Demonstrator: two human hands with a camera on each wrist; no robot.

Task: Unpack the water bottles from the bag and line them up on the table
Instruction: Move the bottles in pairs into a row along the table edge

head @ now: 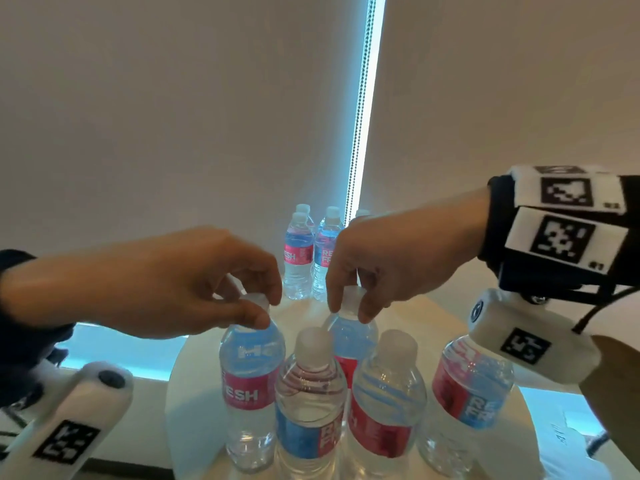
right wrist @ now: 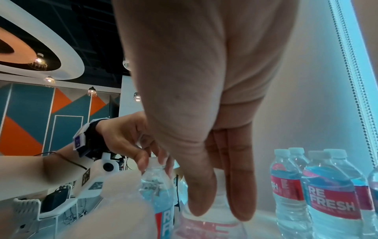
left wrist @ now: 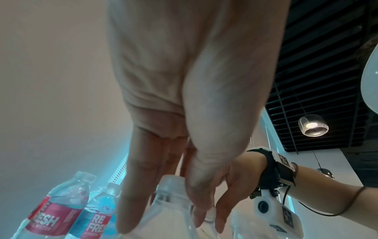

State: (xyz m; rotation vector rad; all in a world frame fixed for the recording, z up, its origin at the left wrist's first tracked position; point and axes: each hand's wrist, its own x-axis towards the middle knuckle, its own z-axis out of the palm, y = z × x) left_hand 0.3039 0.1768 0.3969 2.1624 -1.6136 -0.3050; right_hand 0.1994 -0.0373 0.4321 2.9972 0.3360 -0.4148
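Both hands reach out over the round white bench (head: 194, 393) and each one pinches the cap of a water bottle. The left hand (head: 194, 282) holds the cap of the left bottle (head: 251, 386) with its thumb and fingers curled round it. The right hand (head: 377, 271) does the same with the back bottle (head: 353, 336), which stands a little farther away and to the right. Both bottles stand straight up, so their long side points up at the hands, and the hands sit right on top of them. Each hand is closest to its own bottle, so neither needs to cross over. In the near bunch there are five bottles, standing close together: the two being held, a front bottle (head: 310, 403) and a middle bottle (head: 386, 407) just in front of them, and a right bottle (head: 467, 400) partly hidden behind the right wrist camera (head: 530, 344). A far group (head: 308, 254) waits at the back edge of the bench, well apart from the near ones; at least four caps show there, but one is mostly hidden. No bag can be seen in any view. The near bunch does not look like a tidy line yet, so the two held bottles probably need to go up and over to the row.
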